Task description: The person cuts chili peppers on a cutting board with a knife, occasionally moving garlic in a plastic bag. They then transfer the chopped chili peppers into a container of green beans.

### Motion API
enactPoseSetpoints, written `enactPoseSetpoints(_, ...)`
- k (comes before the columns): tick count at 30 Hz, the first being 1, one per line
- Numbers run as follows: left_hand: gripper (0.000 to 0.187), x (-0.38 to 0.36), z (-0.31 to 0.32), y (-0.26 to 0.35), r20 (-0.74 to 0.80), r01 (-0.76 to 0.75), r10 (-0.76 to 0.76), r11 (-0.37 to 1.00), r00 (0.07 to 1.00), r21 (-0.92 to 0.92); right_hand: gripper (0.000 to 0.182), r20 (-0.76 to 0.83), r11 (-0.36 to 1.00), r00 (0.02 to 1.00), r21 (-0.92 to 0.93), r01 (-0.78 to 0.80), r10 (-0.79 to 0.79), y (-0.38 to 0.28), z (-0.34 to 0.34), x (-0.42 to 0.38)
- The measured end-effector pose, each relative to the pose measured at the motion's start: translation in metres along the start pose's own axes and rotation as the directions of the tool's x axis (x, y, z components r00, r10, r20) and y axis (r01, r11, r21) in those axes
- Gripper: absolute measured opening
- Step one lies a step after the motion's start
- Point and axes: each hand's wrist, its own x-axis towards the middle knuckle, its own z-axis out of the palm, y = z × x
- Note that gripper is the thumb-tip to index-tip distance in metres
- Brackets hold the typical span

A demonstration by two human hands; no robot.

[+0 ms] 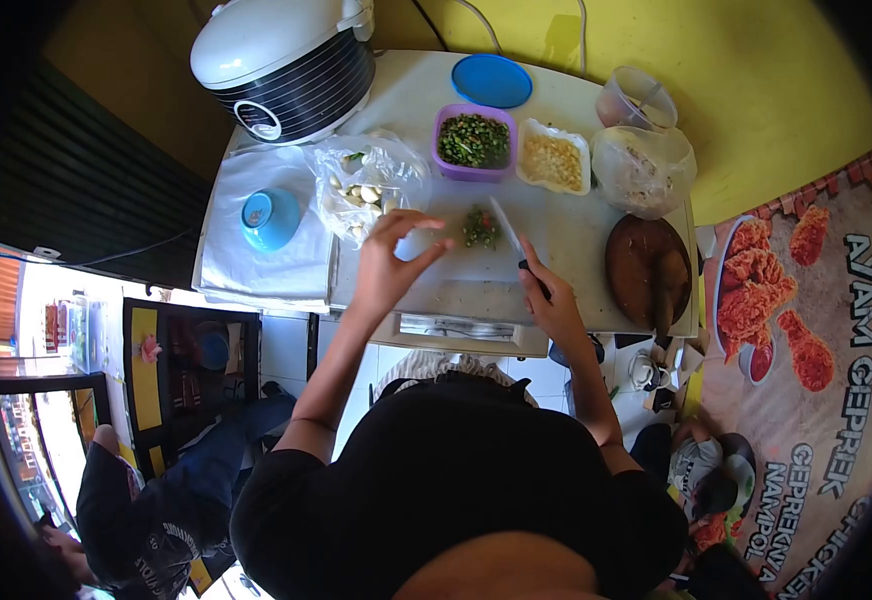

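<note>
My right hand (pixel 553 297) grips a knife (pixel 507 226) by its dark handle, the blade pointing away from me. Just left of the blade, a small heap of chopped green and red pieces (pixel 479 228) lies on the worktop. Nearby, my left hand (pixel 394 262) hovers with thumb and fingers apart and nothing between them. Behind the heap stand a purple tub (pixel 439 165) of chopped green pieces and a white tray (pixel 584 183) holding pale chopped bits. A clear plastic bag (pixel 411 160) with pale rounded vegetables sits beyond my left hand.
A rice cooker (pixel 291 75) stands back left, with an upturned blue bowl (pixel 271 218) in front. A blue lid (pixel 492 80), a clear tub (pixel 636 98), a filled plastic bag (pixel 646 168) and a brown mortar (pixel 631 265) with pestle are also there. Other people sit low on both sides.
</note>
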Motion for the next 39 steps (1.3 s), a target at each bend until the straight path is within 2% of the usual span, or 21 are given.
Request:
enactPoseSetpoints(2,0.019,0.013,-0.032,-0.005,-0.099,-0.112,0.121,0.989,0.988,0.094,0.048,-0.008,1.0,1.0,-0.007,0.026,-0.026,-0.001,-0.002,0.002)
enactPoseSetpoints(3,0.018,0.018,-0.046,-0.007,-0.155,-0.071,0.082,0.994,0.985,0.081,0.048,-0.028,0.999,0.999,-0.016,0.044,-0.044,-0.002,-0.002,0.003)
enactPoseSetpoints(6,0.019,0.032,-0.075,-0.021,-0.182,-0.039,0.076,0.98,0.98,0.197,0.048,-0.036,0.998,0.997,-0.025,0.061,-0.062,-0.004,-0.004,0.006)
enactPoseSetpoints(8,0.022,0.041,-0.084,-0.036,-0.057,-0.155,0.191,0.91,0.98,0.385,0.047,-0.036,0.997,0.996,-0.024,0.077,-0.078,-0.007,-0.004,0.008)
enactPoseSetpoints(9,0.022,0.046,-0.086,-0.041,-0.06,-0.153,0.191,0.908,0.98,0.39,0.047,-0.036,0.998,0.998,-0.03,0.054,-0.055,-0.008,-0.004,0.008)
enactPoseSetpoints(11,0.026,0.057,-0.087,-0.054,0.056,-0.3,0.324,0.779,0.944,0.55,0.047,-0.033,0.999,0.999,-0.037,0.034,-0.035,-0.011,-0.003,0.011)
enactPoseSetpoints(13,0.029,0.07,-0.085,-0.069,0.078,-0.291,0.299,0.781,0.951,0.553,0.047,-0.01,0.999,1.0,-0.04,0.023,-0.024,-0.014,-0.001,0.013)
enactPoseSetpoints(15,0.03,0.085,-0.082,-0.087,0.144,-0.298,0.26,0.84,0.955,0.453,0.047,0.001,0.998,0.999,-0.047,0.038,-0.038,-0.011,0.002,0.018)
enactPoseSetpoints(19,0.023,0.112,-0.07,-0.135,0.226,-0.342,0.268,0.835,0.937,0.431,0.048,0.031,0.996,0.997,-0.045,0.071,-0.07,-0.012,0.007,0.025)
enactPoseSetpoints(20,0.019,0.115,-0.066,-0.141,0.184,-0.341,0.288,0.84,0.94,0.422,0.048,0.032,0.996,0.997,-0.048,0.076,-0.074,-0.014,0.006,0.027)
enactPoseSetpoints(21,0.019,0.117,-0.067,-0.136,0.18,-0.342,0.292,0.839,0.939,0.423,0.048,0.042,0.996,0.997,-0.061,0.068,-0.065,-0.016,0.006,0.029)
enactPoseSetpoints(23,0.019,0.119,-0.07,-0.125,0.132,-0.224,0.183,0.86,0.974,0.458,0.048,0.05,0.995,0.997,-0.075,0.064,-0.06,-0.018,0.005,0.032)
enactPoseSetpoints(24,0.017,0.12,-0.072,-0.12,0.063,-0.198,0.19,0.877,0.98,0.438,0.048,0.044,0.994,0.996,-0.084,0.075,-0.071,-0.018,0.004,0.033)
enactPoseSetpoints(25,0.017,0.12,-0.075,-0.115,0.061,-0.201,0.193,0.877,0.979,0.438,0.048,0.037,0.992,0.996,-0.092,0.085,-0.082,-0.018,0.003,0.034)
enactPoseSetpoints(27,0.023,0.117,-0.083,-0.103,0.042,-0.121,0.113,0.933,0.993,0.34,0.048,0.04,0.993,0.997,-0.089,0.074,-0.071,-0.018,0.0,0.036)
enactPoseSetpoints(29,0.024,0.112,-0.088,-0.096,0.054,-0.165,0.156,0.943,0.986,0.29,0.048,0.044,0.995,0.997,-0.086,0.059,-0.056,-0.017,-0.004,0.036)
enactPoseSetpoints(31,0.022,0.104,-0.096,-0.079,0.196,-0.103,0.056,0.966,0.979,0.239,0.048,0.054,0.986,0.996,-0.148,0.077,-0.069,-0.015,-0.008,0.038)
enactPoseSetpoints(33,0.018,0.098,-0.098,-0.076,0.232,-0.05,-0.013,0.963,0.973,0.264,0.049,0.062,0.983,0.995,-0.164,0.086,-0.076,-0.014,-0.012,0.038)
enactPoseSetpoints(35,0.017,0.092,-0.097,-0.085,0.311,-0.148,-0.002,0.876,0.95,0.459,0.049,0.071,0.979,0.994,-0.18,0.094,-0.082,-0.014,-0.012,0.038)
enactPoseSetpoints(36,0.015,0.091,-0.095,-0.091,0.326,-0.218,0.062,0.858,0.943,0.466,0.049,0.077,0.979,0.994,-0.181,0.093,-0.08,-0.013,-0.011,0.039)
enactPoseSetpoints(39,0.014,0.086,-0.083,-0.103,0.283,-0.223,0.083,0.832,0.955,0.508,0.049,0.094,0.978,0.992,-0.184,0.095,-0.078,-0.014,-0.008,0.039)
